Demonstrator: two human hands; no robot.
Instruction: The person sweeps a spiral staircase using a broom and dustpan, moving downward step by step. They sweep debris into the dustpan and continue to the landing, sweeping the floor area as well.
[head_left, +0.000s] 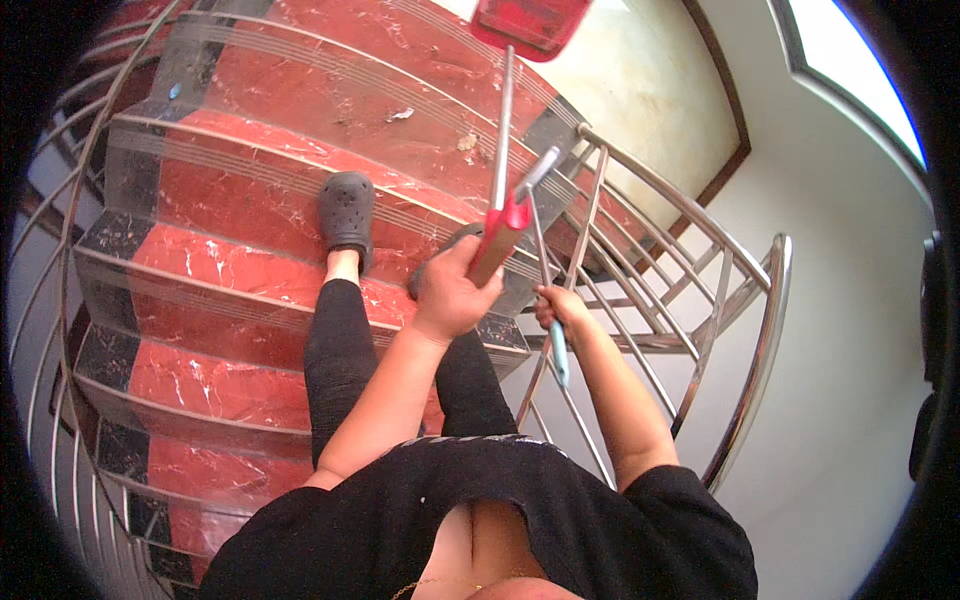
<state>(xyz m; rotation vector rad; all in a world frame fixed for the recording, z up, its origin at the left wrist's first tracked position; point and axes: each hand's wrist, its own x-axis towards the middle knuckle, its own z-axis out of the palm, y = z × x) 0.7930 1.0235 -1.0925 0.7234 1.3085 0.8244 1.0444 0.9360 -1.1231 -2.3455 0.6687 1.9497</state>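
My left hand (454, 292) grips the red handle (495, 240) of a long-handled dustpan. Its metal pole (503, 127) runs forward to a dirty red pan (529, 26) held out past the stairs' lower steps. Beside it, my right hand (562, 309) is closed around a thin stick (541, 240) with a light blue grip end (559, 356). At the stick's far end is a pale, narrow head (538, 171), whose kind I cannot tell. A crumpled beige scrap (466, 142) and a white scrap (401, 115) lie on a red step ahead of my feet.
I stand on curving red and black stone stairs (225, 255), in a dark clog (347, 217). Metal railings (675, 187) border the right side, and another railing (71, 202) curves along the left. A small blue piece (175, 91) lies at upper left. Pale floor (637, 82) lies beyond.
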